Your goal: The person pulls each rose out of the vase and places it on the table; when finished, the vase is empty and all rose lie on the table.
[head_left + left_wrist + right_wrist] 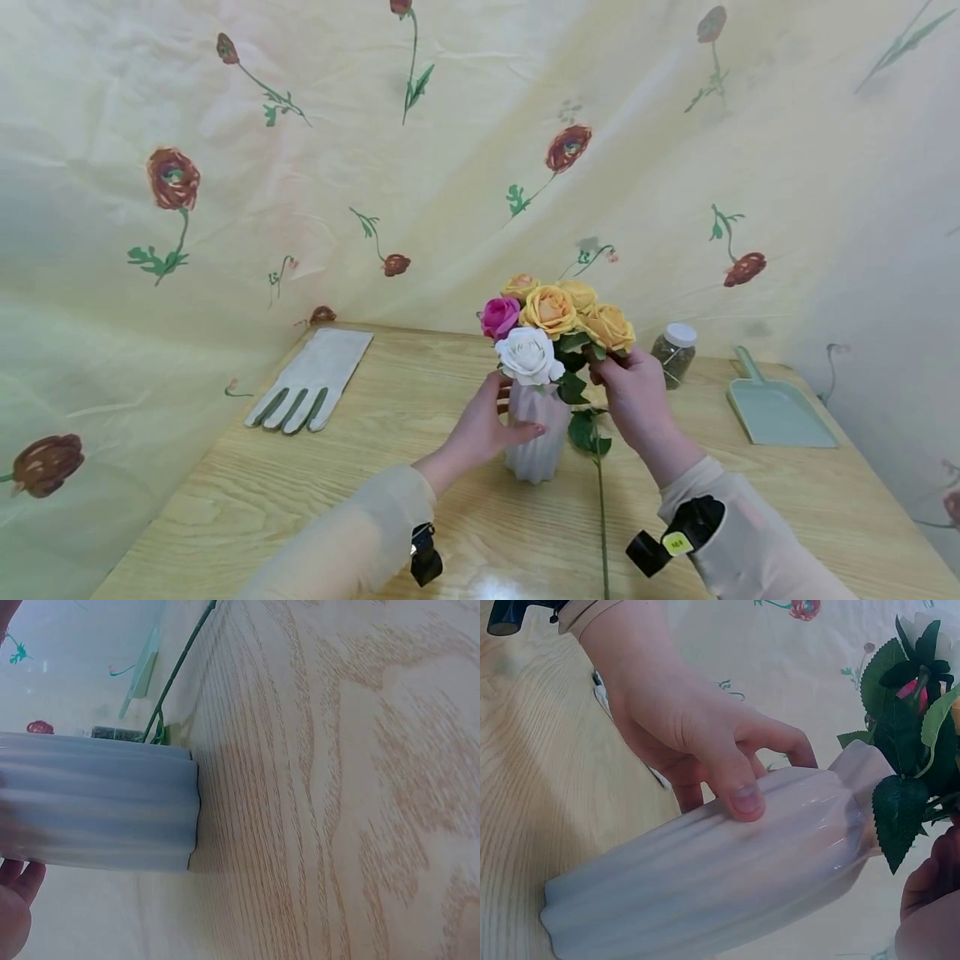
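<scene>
With the pale vase [536, 450] between our hands, our left hand [480, 425] grips it and our right hand [637, 396] pinches the yellow rose [609, 327] under its bloom, so we should brace firmly and ease the rose gently past the leaves [573, 387].

Floral drapery [465, 167] and wooden table [270, 483] suggest possibly a home.

Flowers [551, 310] in the vase [538, 437]; glove [318, 367] left of it, jar [674, 362] and dustpan [783, 412] right
</scene>
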Demonstrator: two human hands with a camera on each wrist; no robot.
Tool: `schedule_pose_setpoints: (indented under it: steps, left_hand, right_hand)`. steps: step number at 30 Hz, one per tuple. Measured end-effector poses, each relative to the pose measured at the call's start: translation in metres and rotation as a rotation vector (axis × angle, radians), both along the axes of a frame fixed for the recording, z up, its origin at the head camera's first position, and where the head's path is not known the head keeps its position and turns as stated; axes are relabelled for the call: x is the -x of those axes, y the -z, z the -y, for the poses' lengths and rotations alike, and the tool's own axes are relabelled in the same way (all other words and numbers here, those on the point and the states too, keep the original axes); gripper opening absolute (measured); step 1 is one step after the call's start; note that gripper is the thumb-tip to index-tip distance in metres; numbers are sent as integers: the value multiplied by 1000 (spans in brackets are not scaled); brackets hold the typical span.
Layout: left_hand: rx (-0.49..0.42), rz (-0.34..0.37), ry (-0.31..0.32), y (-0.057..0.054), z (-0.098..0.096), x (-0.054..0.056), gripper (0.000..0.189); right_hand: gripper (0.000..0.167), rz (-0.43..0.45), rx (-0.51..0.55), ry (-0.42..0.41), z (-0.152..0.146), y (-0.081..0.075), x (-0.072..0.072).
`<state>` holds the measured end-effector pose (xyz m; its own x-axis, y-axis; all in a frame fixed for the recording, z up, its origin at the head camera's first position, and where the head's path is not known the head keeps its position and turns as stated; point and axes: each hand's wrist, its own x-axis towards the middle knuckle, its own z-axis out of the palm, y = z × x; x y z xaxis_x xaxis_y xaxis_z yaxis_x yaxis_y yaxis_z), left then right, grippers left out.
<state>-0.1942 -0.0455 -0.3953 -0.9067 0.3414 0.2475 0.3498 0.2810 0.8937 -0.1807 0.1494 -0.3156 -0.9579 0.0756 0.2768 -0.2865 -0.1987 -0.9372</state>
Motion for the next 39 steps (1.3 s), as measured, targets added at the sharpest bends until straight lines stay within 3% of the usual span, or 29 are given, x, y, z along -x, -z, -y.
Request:
schedule_pose_setpoints:
  steps: [10, 20, 39]
  left_hand:
    - [-2, 16, 1, -2, 1, -1, 75]
    - [7, 14, -10, 2, 1, -1, 73]
    - [17, 68, -32, 0, 0, -1, 77]
  right_hand:
    - [20, -113, 124, 32, -3, -14, 3]
    - [18, -237, 495, 83, -9, -35, 6]
    - [14, -349, 775, 77, -35, -60, 8]
